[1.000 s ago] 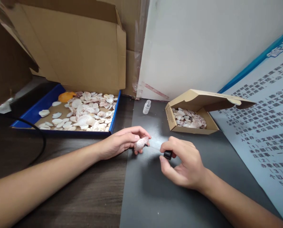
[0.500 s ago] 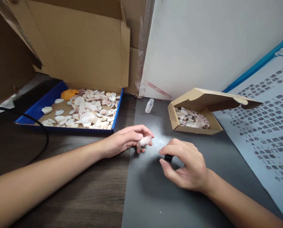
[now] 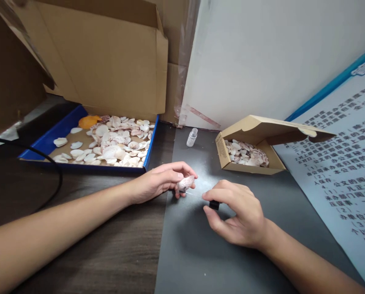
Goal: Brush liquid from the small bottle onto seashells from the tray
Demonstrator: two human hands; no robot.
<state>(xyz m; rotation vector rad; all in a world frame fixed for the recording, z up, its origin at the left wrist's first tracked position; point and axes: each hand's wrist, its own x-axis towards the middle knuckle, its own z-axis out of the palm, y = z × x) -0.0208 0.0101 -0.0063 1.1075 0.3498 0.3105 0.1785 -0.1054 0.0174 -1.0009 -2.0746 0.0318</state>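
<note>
My left hand (image 3: 162,180) is closed on a pinkish-white ribbed seashell (image 3: 185,183), held between thumb and fingers just above the dark mat. My right hand (image 3: 239,214) pinches a black bottle cap (image 3: 214,204) between thumb and forefinger. From the cap a thin, pale applicator stem (image 3: 192,194) seems to reach left to the shell's lower edge; whether its tip touches the shell I cannot tell. Beyond both hands a small clear bottle (image 3: 192,137) with a white label stands upright and uncapped.
At the left, a blue-edged cardboard box (image 3: 151,143) holds many loose shells and an orange piece (image 3: 89,121). A smaller brown box (image 3: 246,168) with more shells lies open at the right. Printed paper (image 3: 350,163) borders the right side; a black cable (image 3: 61,179) curves at the left.
My right hand with the cap has shifted slightly left, and the stem now shows at the shell's lower edge. The shell has tilted a little in my left hand.
</note>
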